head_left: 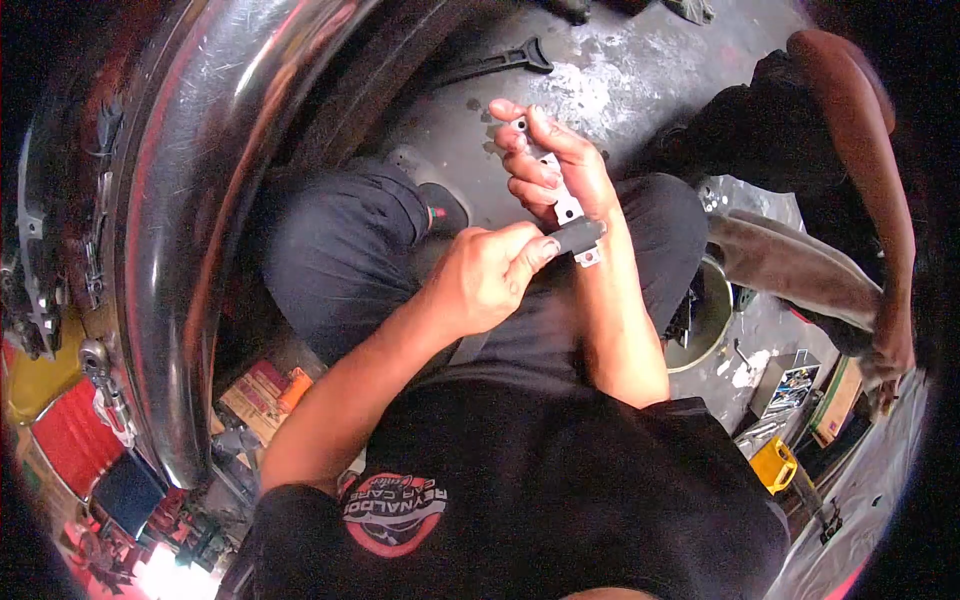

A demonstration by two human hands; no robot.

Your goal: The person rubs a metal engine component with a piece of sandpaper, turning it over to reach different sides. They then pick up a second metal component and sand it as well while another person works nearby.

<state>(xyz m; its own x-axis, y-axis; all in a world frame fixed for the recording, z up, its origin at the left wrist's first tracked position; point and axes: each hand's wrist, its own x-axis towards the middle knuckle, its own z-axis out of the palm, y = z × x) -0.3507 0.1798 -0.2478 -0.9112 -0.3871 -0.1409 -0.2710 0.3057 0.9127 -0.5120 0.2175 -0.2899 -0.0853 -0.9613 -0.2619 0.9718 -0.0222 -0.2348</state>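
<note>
My right hand [575,155], palm turned up, has its fingers curled around a light metal bracket [569,207] with round holes along it. The bracket lies slantwise over the palm and wrist, its lower end [588,257] showing past the wrist. My left hand [487,272] is closed, pinching a dark grey, flat rectangular piece [580,237] between thumb and fingers. That piece lies across the bracket near its lower end, hiding part of it. Both hands are over my lap, between my knees.
A big glossy curved panel [190,230] rises on the left. A black tool [510,57] lies on the grey floor ahead. Another person's arm [850,130] reaches down at right. A round basin [705,320], a metal toolbox [785,385] and a yellow container [773,465] stand at right.
</note>
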